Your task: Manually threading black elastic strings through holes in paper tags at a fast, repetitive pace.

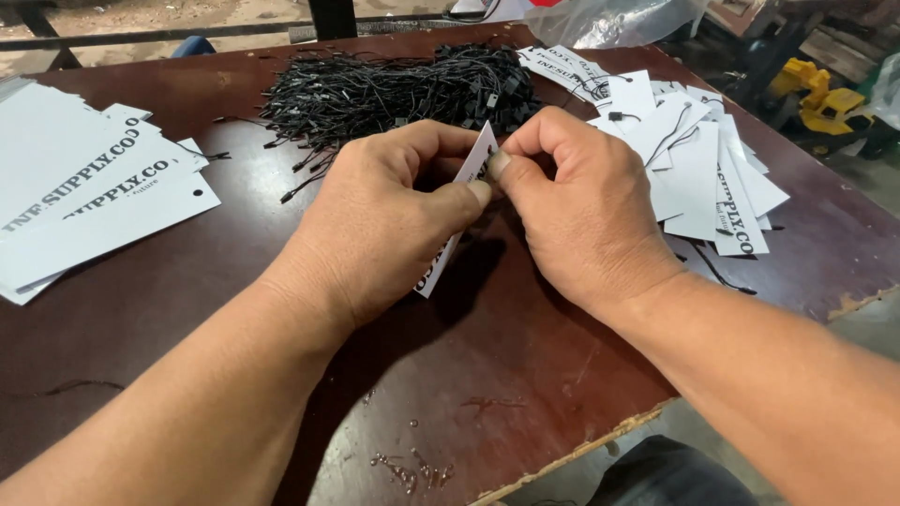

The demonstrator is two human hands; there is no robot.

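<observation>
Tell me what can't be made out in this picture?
- Head view: most of the white tag is hidden between the left hand and right hand.
- Whether a cord is threaded through it: covered by the fingertips.
- Tag stack at left: cut off by the frame edge.
- Cord pile: single strands too fine to separate.

A white card tag [466, 178] with black lettering stands on edge above the dark brown table [234, 309], tilted so its top end leans toward the pile of black string loops [394, 94] and its lower end points back toward the table's near edge. It is long and narrow, seen almost edge-on, with only a strip of its printed face showing. Its top end is pinched between thumb and fingers just in front of the pile; whether a black string is threaded there is too small to tell
</observation>
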